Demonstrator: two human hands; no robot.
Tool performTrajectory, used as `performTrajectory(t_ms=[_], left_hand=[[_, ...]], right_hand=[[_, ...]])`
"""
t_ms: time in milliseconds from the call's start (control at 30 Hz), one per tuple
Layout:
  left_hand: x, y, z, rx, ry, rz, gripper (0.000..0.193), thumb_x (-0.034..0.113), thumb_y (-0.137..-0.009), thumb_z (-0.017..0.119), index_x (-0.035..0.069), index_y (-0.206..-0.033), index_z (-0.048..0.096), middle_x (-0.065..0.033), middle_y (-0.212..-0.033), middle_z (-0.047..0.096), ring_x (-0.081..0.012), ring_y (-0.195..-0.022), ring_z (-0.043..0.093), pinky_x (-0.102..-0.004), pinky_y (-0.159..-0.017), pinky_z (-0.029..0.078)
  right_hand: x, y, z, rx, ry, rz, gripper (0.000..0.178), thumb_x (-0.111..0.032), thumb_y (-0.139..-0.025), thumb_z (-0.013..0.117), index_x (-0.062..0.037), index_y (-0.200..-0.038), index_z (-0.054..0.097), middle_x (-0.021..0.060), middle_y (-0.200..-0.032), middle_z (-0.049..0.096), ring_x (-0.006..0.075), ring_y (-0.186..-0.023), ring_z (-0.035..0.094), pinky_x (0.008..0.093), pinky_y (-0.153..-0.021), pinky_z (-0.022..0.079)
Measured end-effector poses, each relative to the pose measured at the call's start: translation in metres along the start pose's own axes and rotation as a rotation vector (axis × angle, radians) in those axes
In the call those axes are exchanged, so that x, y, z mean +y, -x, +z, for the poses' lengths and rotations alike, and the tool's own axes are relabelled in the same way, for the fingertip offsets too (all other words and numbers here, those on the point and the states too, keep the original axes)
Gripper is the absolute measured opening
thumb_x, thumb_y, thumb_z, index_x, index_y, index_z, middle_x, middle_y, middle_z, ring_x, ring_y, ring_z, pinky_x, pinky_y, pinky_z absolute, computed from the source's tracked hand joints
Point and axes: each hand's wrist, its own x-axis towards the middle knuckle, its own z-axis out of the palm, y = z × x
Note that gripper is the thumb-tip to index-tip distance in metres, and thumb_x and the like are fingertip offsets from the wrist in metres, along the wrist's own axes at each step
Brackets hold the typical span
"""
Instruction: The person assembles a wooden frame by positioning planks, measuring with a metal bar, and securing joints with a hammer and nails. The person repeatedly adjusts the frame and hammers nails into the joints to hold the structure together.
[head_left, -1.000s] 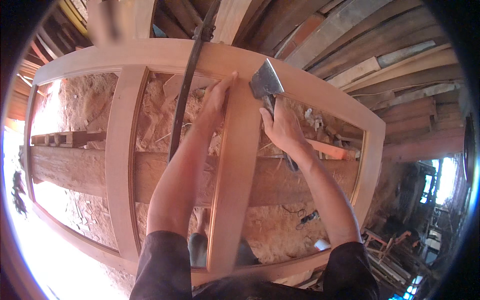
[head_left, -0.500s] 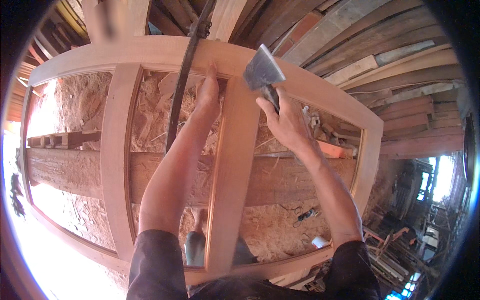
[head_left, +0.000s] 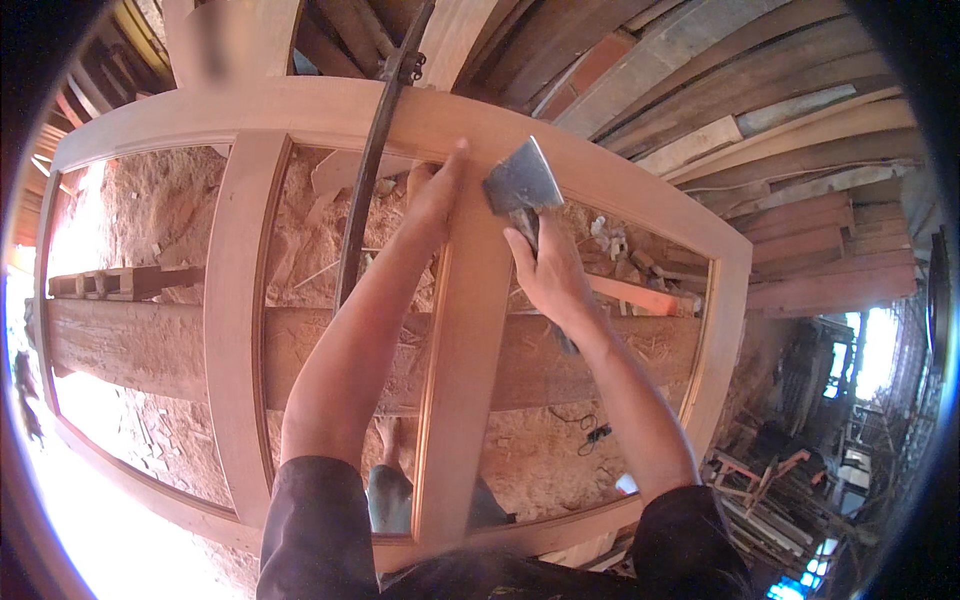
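In the head view, the right hand (head_left: 550, 275) is closed round the handle of the hatchet (head_left: 526, 180), whose head is over the upper end of the bar (head_left: 472, 340); whether steel touches wood, I cannot tell. The left hand (head_left: 435, 205) lies at that bar's left edge, thumb up, other fingers partly hidden in the opening; how firmly it grips is unclear. The frame (head_left: 300, 108) lies flat, crossed by the clamp (head_left: 372, 160), with the beam (head_left: 570, 375) visible through its openings.

The main danger, I judge, is a struck or cut left hand, since the head is so near it; a glancing blow or slipping grip would cause that. An off-line stroke could also dent the bar's smooth face.
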Motion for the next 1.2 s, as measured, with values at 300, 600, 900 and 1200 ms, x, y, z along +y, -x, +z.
performTrajectory(t_ms=[300,600,900,1200], left_hand=[[0.004,0.012,0.001,-0.114,-0.075,-0.035,0.054,0.034,-0.093,0.079,-0.010,-0.121,0.064,-0.0162,-0.111,0.072,-0.0224,-0.094,0.071,-0.0362,-0.079,0.060],[0.011,0.015,-0.006,-0.192,-0.107,-0.162,0.054,0.031,-0.091,0.080,-0.007,-0.125,0.063,-0.0138,-0.113,0.072,-0.0214,-0.097,0.072,-0.0344,-0.083,0.059],[0.002,0.019,-0.024,-0.436,0.038,-0.220,0.054,0.009,-0.084,0.081,0.000,-0.132,0.059,-0.0126,-0.117,0.071,-0.0229,-0.101,0.072,-0.0379,-0.088,0.061],[-0.007,0.011,-0.028,-0.477,0.134,-0.259,0.051,0.005,-0.082,0.079,0.002,-0.129,0.060,-0.0116,-0.112,0.071,-0.0212,-0.099,0.073,-0.0380,-0.088,0.062]], right_hand=[[-0.012,0.049,-0.004,-0.050,-0.106,0.260,0.043,-0.031,-0.102,0.060,0.0054,-0.122,0.049,0.0363,-0.090,0.066,0.0561,-0.086,0.065,0.0592,-0.069,0.052],[-0.009,0.065,-0.007,-0.160,-0.745,0.766,0.035,-0.036,-0.105,0.061,-0.0035,-0.115,0.054,0.0004,-0.078,0.057,0.0060,-0.057,0.052,0.0277,-0.049,0.045],[0.006,0.035,-0.041,0.050,-0.126,0.213,0.051,-0.038,-0.103,0.060,0.0021,-0.133,0.051,0.0304,-0.095,0.070,0.0542,-0.086,0.067,0.0563,-0.073,0.054],[0.013,-0.011,-0.033,-0.224,0.246,0.098,0.051,-0.029,-0.101,0.062,0.0031,-0.137,0.043,0.0292,-0.082,0.068,0.0528,-0.079,0.067,0.0590,-0.070,0.053]])
